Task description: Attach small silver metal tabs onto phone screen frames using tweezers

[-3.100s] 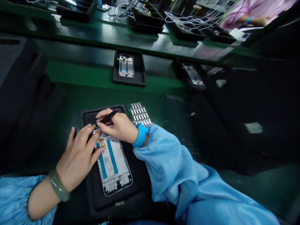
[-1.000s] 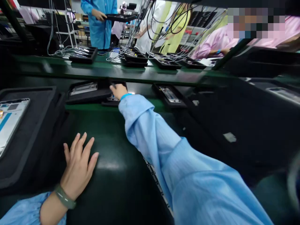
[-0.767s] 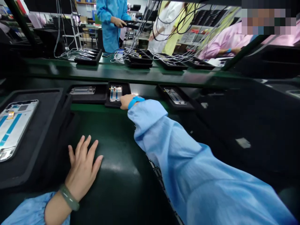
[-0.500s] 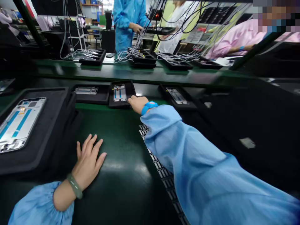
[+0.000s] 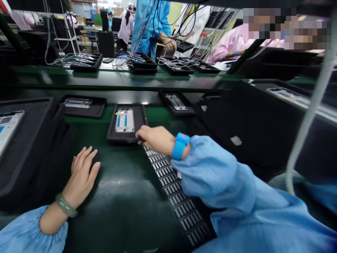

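Observation:
My right hand point(image 5: 155, 138), with a blue wristband, grips the near right corner of a black tray point(image 5: 112, 130). In that tray lies a silver phone frame point(image 5: 125, 120) with blue strips. My left hand point(image 5: 81, 172), wearing a green bangle, rests over the green work surface point(image 5: 118, 196) with its fingers stretched out and holding nothing. Beneath my right forearm runs a sheet of small metal parts point(image 5: 171, 189) in rows, partly covered by the sleeve.
Other black trays with phone frames stand at the back left point(image 5: 101, 109) and back right point(image 5: 184, 110). Stacked black trays point(image 5: 34, 140) rise at far left. A white cable point(image 5: 302, 123) hangs at right. Beyond the raised shelf point(image 5: 105, 82), several people and loose cables show.
My right hand has drawn the black tray with the phone frame nearer to me. My left hand stays spread, and the view has turned somewhat to the right.

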